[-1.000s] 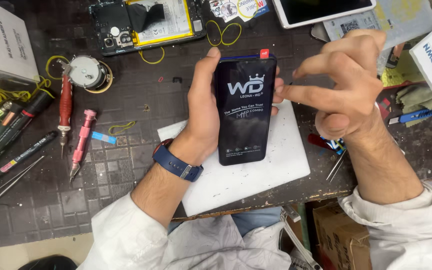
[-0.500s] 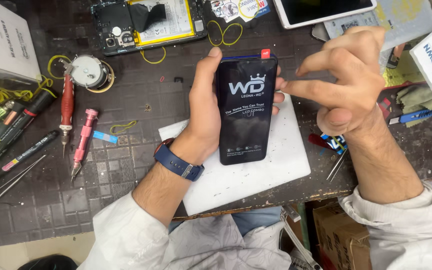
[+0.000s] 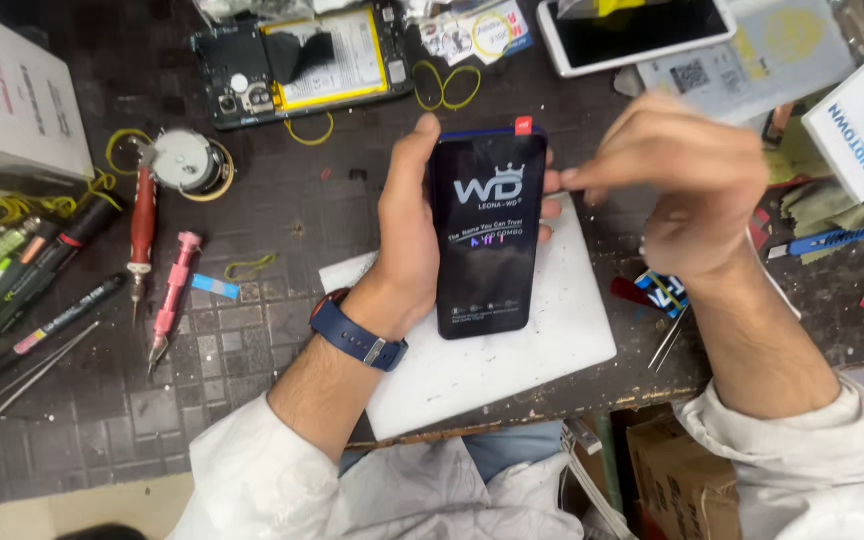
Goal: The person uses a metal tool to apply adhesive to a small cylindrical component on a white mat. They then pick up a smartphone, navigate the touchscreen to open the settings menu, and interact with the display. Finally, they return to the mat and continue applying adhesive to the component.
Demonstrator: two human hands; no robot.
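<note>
The left hand (image 3: pixel 407 235) grips a glossy black phone screen (image 3: pixel 485 235) with a red tab, above the white mat (image 3: pixel 512 370). The right hand (image 3: pixel 687 185), blurred, pinches at the screen's right edge, with open mat below.

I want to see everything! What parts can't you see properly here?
- Head view: right hand is motion-blurred; what its fingertips pinch is unclear.
- Left hand covers the black phone screen's left edge.
- White box is cut off by the left frame edge.

A phone screen (image 3: pixel 487 235) is held above a board (image 3: pixel 552 350), screwdrivers (image 3: pixel 157 265) lying left.
</note>
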